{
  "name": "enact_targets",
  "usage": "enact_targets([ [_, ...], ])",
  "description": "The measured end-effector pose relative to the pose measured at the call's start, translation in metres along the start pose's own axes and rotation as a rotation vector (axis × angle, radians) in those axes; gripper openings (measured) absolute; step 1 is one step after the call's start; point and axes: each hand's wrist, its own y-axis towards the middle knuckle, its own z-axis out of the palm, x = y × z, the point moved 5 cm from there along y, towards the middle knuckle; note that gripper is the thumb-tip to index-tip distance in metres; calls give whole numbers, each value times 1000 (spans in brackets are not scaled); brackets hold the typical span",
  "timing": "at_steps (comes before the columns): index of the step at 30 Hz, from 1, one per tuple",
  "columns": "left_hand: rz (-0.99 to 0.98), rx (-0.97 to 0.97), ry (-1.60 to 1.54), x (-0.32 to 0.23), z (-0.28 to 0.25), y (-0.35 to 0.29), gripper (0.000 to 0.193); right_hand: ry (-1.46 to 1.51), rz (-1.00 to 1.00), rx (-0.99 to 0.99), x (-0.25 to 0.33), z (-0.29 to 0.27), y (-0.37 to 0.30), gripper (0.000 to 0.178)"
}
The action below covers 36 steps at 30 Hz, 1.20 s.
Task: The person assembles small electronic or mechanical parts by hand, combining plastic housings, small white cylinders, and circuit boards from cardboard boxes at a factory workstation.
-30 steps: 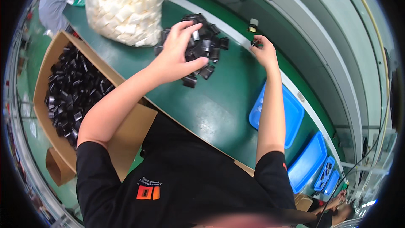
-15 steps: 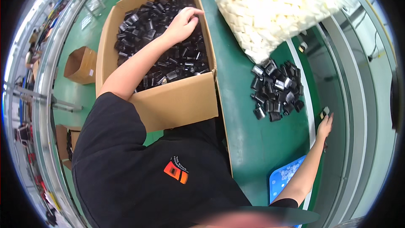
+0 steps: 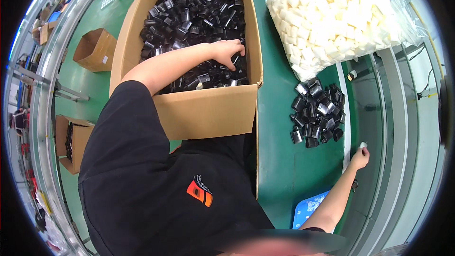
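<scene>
Since half a second ago the left hand [image 3: 227, 51] has slid from the box's far side to its near right corner, and the right hand [image 3: 360, 157] has stayed out at the table's edge, now with a small white piece [image 3: 363, 145] at its fingertips.

The cardboard box [image 3: 208, 111] sits to the person's left, its near wall against the black shirt [image 3: 156, 185] and its right wall along the green table [image 3: 279, 161]. Inside, black parts [image 3: 189, 14] fill it almost wall to wall, leaving the hand room only above the heap. The left hand lies palm down on them just inside the right wall, fingers curled into the parts; whether they have closed on one cannot be told.

On the table a loose pile [image 3: 317, 114] of the same black parts lies between the box and the grey conveyor [image 3: 379, 128], with open green surface nearer the person. A clear bag of white foam blocks [image 3: 336, 14] crowds the far end, touching the pile's top. A blue tray [image 3: 308, 208] sits under the right forearm.

The right hand reaches past the pile, well apart from it, over the conveyor's near rail; thumb and forefinger are pinched lightly on the white piece. Smaller boxes [image 3: 95, 50] stand on the floor to the left.
</scene>
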Motion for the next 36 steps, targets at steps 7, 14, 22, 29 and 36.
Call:
enact_targets([
  [7, -222, 33, 85, 5, 28, 23, 52, 1274, 254, 58, 96, -75, -75, 44],
  [14, -195, -131, -462, 41, 12, -2, 39, 2095, 558, 471, 161, -90, -178, 35],
  [22, -269, -594, -1109, -75, -128, -48, 45, 2358, 754, 618, 190, -79, -194, 31],
  [29, 512, -137, -964, -264, -105, 12, 51, 2024, 86, 382, 198, -134, -205, 31],
  [36, 842, -65, -765, -337, -70, 49, 38, 1497, -219, 287, 214, -159, -221, 46],
])
